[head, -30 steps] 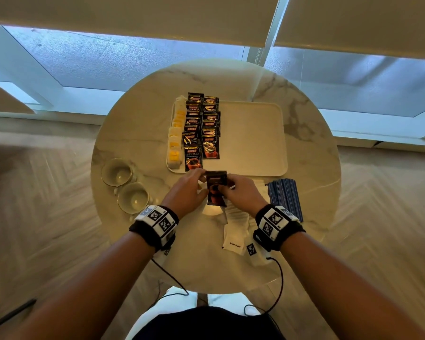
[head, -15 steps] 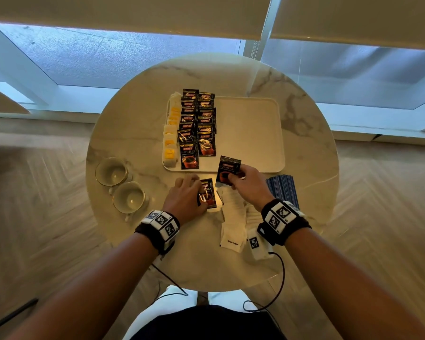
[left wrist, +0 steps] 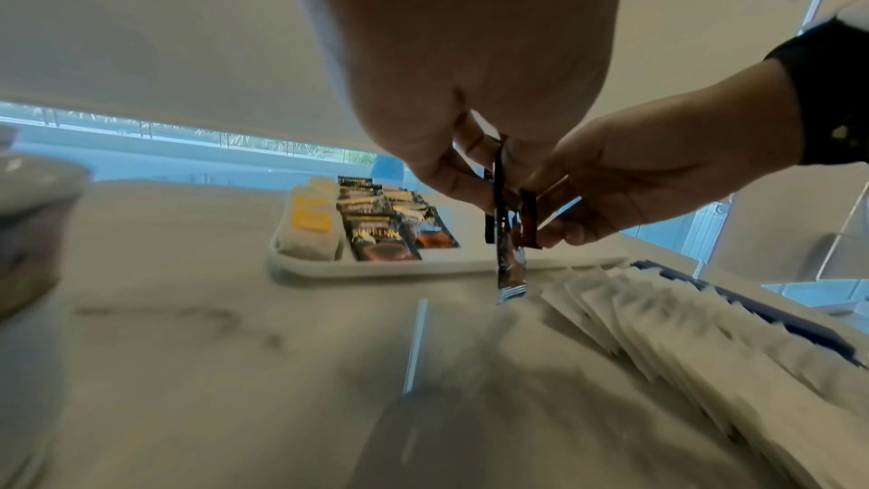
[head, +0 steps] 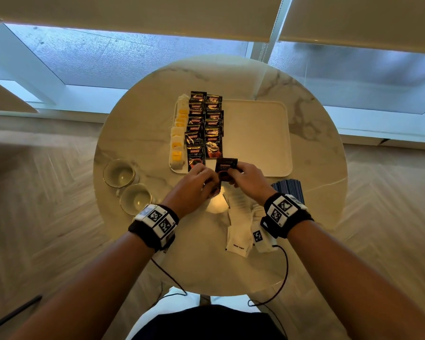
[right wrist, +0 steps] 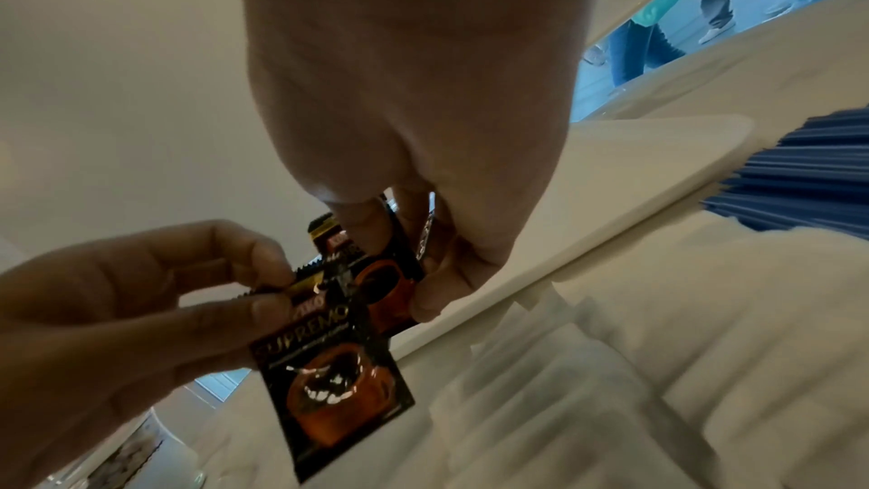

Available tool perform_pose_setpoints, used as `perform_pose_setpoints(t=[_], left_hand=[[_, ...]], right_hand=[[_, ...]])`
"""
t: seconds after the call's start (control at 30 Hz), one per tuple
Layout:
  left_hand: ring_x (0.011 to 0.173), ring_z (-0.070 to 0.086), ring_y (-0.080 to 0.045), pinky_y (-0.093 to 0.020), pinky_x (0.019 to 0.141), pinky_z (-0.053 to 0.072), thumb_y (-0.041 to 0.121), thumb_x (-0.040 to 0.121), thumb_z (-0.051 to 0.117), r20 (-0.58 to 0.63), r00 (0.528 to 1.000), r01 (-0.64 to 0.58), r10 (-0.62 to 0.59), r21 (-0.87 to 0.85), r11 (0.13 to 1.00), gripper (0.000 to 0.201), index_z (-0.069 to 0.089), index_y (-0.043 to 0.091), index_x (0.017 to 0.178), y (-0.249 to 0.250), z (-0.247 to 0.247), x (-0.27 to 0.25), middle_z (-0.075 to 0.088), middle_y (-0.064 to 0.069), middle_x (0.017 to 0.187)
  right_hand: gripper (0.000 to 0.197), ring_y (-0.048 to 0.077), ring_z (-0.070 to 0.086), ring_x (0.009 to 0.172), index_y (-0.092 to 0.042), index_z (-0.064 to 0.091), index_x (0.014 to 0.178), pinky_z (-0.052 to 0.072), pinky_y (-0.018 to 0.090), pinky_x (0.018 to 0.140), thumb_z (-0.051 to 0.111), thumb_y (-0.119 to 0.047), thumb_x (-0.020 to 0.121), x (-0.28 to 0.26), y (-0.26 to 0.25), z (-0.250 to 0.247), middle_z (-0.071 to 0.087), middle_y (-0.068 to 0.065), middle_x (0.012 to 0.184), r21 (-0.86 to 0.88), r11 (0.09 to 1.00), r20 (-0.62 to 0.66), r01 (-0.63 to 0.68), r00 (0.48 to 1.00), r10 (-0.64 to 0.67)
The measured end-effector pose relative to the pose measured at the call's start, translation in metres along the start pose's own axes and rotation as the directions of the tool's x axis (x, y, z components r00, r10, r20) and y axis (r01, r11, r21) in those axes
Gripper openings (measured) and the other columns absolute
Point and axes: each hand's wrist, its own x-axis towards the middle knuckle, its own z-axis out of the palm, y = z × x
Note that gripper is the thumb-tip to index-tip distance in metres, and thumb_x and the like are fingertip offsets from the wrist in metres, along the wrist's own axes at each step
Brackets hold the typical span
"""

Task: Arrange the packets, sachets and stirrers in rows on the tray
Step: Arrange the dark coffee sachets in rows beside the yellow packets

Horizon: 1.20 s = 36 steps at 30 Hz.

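- In the centre of the head view, the left hand (head: 196,184) is pinching 1 dark coffee packet (right wrist: 329,378) by its top edge between thumb and curled fingers (right wrist: 207,263); the packet is hanging upright above the counter (head: 138,119).
- The right hand (head: 248,179) is pinching a second coffee packet (head: 226,168) with curled fingers, just over the lower edge of the tray (head: 260,133).
- On the left part of the tray, 2 rows of coffee packets (head: 205,126) are lying beside 1 row of tea bags (head: 178,138).
- The right part of the tray is showing its bare surface.
- White sugar sachets (head: 239,231) are lying overlapped on the counter below the hands.
- Blue stirrers (head: 290,188) are lying at the right, near the right wrist.
- 2 cups (head: 128,185) are standing at the left of the counter.
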Motion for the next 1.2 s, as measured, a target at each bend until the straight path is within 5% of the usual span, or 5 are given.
perform_pose_setpoints(t=[0.17, 0.4, 0.7, 1.0, 1.2], left_hand=[[0.094, 0.056, -0.011, -0.004, 0.081, 0.046, 0.003, 0.092, 0.062, -0.149, 0.989, -0.013, 0.006, -0.046, 0.999, 0.012, 0.064, 0.006, 0.104, -0.003, -0.013, 0.034, 0.058, -0.009, 0.109], [0.096, 0.058, -0.021, -0.032, 0.083, 0.056, 0.007, 0.087, 0.070, -0.241, 0.964, 0.111, -0.115, -0.032, 0.993, 0.018, 0.063, 0.006, 0.104, -0.026, -0.008, 0.069, 0.056, -0.012, 0.110], [0.106, 0.053, -0.022, -0.038, 0.089, 0.050, 0.039, 0.085, 0.070, -0.068, 0.967, 0.255, -0.247, 0.311, 0.916, 0.040, 0.060, 0.022, 0.119, -0.041, 0.009, 0.068, 0.055, -0.001, 0.118], [0.113, 0.051, -0.023, -0.041, 0.093, 0.046, 0.044, 0.089, 0.062, -0.021, 0.972, 0.225, -0.233, 0.367, 0.903, 0.045, 0.059, 0.022, 0.129, -0.043, 0.010, 0.071, 0.056, 0.000, 0.125], [0.118, 0.049, -0.024, -0.040, 0.098, 0.043, 0.037, 0.088, 0.066, 0.035, 0.969, 0.213, -0.245, 0.388, 0.897, 0.049, 0.057, 0.023, 0.134, -0.047, 0.011, 0.069, 0.052, 0.001, 0.132]], right_hand=[[0.019, 0.021, 0.068, 0.086, -0.018, 0.071, 0.105, 0.056, 0.044, 0.084, 0.052, -0.018, 0.099, 0.012, -0.019, -0.005, 0.074, 0.008, 0.097, 0.077, 0.996, 0.104, 0.036, 0.994, -0.044], [0.031, 0.020, 0.064, 0.101, -0.013, 0.061, 0.126, 0.053, 0.034, 0.090, 0.064, -0.016, 0.095, 0.046, -0.028, -0.006, 0.069, 0.006, 0.112, -0.111, 0.990, 0.021, 0.091, 0.996, -0.089], [0.037, 0.015, 0.061, 0.090, -0.012, 0.054, 0.127, 0.040, 0.011, 0.063, 0.066, -0.012, 0.092, 0.080, -0.016, 0.004, 0.064, 0.002, 0.103, -0.208, 0.978, 0.002, 0.022, 1.000, -0.022], [0.036, 0.016, 0.065, 0.083, -0.011, 0.050, 0.117, 0.055, 0.027, 0.073, 0.070, -0.009, 0.087, 0.087, -0.012, 0.008, 0.066, 0.002, 0.091, -0.161, 0.986, -0.084, 0.048, 0.995, -0.062], [0.054, 0.021, 0.063, 0.097, -0.008, 0.056, 0.132, 0.055, 0.034, 0.087, 0.074, -0.005, 0.081, 0.091, -0.012, 0.013, 0.064, 0.006, 0.107, -0.230, 0.970, -0.120, 0.082, 0.986, -0.112]])
